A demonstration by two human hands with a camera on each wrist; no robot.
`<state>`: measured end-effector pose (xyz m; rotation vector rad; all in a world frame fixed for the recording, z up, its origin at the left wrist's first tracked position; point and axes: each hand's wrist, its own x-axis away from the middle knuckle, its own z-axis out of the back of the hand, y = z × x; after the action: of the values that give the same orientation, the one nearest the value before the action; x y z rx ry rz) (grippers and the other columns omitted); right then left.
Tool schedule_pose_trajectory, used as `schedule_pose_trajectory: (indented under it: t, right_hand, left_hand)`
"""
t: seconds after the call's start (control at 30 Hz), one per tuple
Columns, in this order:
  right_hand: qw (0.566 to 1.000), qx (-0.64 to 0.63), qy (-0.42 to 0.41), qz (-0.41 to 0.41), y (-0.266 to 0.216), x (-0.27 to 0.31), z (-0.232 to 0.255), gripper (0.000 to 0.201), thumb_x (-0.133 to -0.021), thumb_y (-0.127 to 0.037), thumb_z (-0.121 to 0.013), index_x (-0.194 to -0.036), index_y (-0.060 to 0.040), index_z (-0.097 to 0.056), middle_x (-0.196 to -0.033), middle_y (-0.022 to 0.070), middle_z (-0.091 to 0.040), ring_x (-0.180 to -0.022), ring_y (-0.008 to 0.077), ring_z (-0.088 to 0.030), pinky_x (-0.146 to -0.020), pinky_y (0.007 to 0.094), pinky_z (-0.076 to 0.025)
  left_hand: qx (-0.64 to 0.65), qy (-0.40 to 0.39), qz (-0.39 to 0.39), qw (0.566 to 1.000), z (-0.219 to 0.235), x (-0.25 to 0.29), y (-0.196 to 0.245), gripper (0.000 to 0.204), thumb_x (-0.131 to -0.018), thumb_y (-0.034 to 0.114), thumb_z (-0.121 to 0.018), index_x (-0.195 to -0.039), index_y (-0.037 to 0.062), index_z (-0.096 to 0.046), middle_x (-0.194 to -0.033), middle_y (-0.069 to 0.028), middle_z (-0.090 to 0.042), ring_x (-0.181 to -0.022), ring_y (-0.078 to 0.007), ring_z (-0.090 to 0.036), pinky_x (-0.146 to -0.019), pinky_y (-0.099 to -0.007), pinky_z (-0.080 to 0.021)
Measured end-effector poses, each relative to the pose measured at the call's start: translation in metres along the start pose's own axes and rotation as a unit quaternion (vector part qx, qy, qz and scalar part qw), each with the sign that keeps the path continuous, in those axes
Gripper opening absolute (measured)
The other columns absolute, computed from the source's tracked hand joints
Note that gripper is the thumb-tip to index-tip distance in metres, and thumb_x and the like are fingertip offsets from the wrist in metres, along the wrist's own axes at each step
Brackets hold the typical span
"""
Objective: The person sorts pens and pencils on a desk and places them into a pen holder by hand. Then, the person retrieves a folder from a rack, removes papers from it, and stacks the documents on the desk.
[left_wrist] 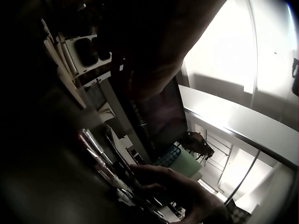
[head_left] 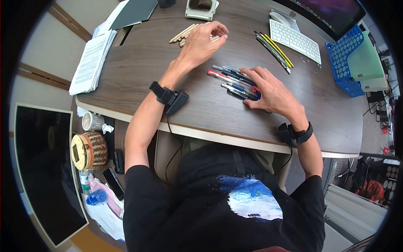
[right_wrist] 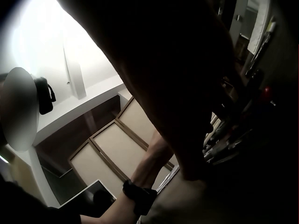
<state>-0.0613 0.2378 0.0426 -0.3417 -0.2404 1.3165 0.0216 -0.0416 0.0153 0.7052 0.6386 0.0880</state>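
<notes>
Several pens [head_left: 228,80], with clear, red, blue and black parts, lie side by side in a bundle on the desk. My right hand [head_left: 270,90] holds the right end of this bundle, fingers along its far side and thumb along its near side. The left wrist view shows the same pens [left_wrist: 105,165] beside the right hand [left_wrist: 182,189], in dim light. My left hand [head_left: 203,42] is over several bare-wood pencils [head_left: 180,34], partly covering them. Its fingers are loosely bent, with nothing visible between them. In the right wrist view the pens are mostly dark.
Yellow, green and dark pencils [head_left: 275,50] lie in a row right of the pens, near a white keyboard [head_left: 296,40]. A blue basket [head_left: 346,59] stands at the right edge. Stacked papers [head_left: 93,63] lie at left, and a pale holder [head_left: 200,10] stands at the back.
</notes>
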Motion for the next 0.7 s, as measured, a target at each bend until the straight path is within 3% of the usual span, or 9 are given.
schedule_pose_trajectory:
  t: [0.17, 0.3, 0.4, 0.47, 0.7]
  right_hand:
    - [0.999, 0.028, 0.030, -0.012, 0.001, -0.001, -0.006, 0.089, -0.079, -0.032, -0.093, -0.154, -0.0044, -0.053, -0.137, 0.0149, -0.062, -0.127, 0.0352, -0.060, -0.111, 0.0447, -0.053]
    - [0.998, 0.024, -0.003, -0.056, 0.001, -0.004, -0.003, 0.091, -0.079, -0.036, -0.093, -0.156, -0.0074, -0.053, -0.139, 0.0148, -0.060, -0.129, 0.0338, -0.060, -0.112, 0.0456, -0.053]
    - [0.997, 0.052, -0.027, -0.048, -0.009, -0.010, 0.000, 0.083, -0.080, -0.028, -0.090, -0.153, -0.0075, -0.055, -0.137, 0.0151, -0.061, -0.128, 0.0344, -0.060, -0.111, 0.0452, -0.053]
    - [0.990, 0.053, -0.083, -0.102, -0.019, -0.017, 0.001, 0.074, -0.080, -0.019, -0.085, -0.147, -0.0071, -0.057, -0.131, 0.0145, -0.062, -0.124, 0.0357, -0.062, -0.107, 0.0449, -0.054]
    - [0.991, 0.052, -0.067, -0.103, -0.020, -0.022, -0.004, 0.061, -0.078, -0.012, -0.080, -0.135, -0.0058, -0.056, -0.121, 0.0158, -0.061, -0.117, 0.0371, -0.062, -0.103, 0.0461, -0.054]
  left_hand:
    - [0.055, 0.017, 0.014, 0.998, -0.002, 0.005, -0.020, 0.023, -0.102, 0.022, -0.074, -0.121, 0.0087, -0.077, -0.091, -0.0024, -0.071, -0.091, -0.0153, -0.069, -0.089, -0.0347, -0.055]
    - [0.060, 0.017, 0.002, 0.998, 0.004, 0.005, -0.026, 0.022, -0.102, 0.019, -0.074, -0.121, 0.0094, -0.077, -0.086, 0.0000, -0.066, -0.086, -0.0135, -0.064, -0.082, -0.0331, -0.054]
    - [0.089, 0.022, 0.016, 0.996, 0.003, 0.009, -0.027, 0.021, -0.101, 0.017, -0.074, -0.120, 0.0100, -0.078, -0.084, 0.0013, -0.062, -0.082, -0.0133, -0.061, -0.076, -0.0326, -0.052]
    - [0.072, 0.043, -0.031, 0.996, -0.002, 0.012, -0.023, 0.021, -0.099, 0.015, -0.073, -0.120, 0.0100, -0.077, -0.083, 0.0011, -0.061, -0.080, -0.0131, -0.059, -0.073, -0.0318, -0.050]
    - [0.056, 0.019, -0.077, 0.995, -0.021, 0.024, -0.018, 0.019, -0.097, 0.012, -0.072, -0.116, 0.0101, -0.075, -0.088, -0.0047, -0.064, -0.081, -0.0207, -0.064, -0.077, -0.0380, -0.056]
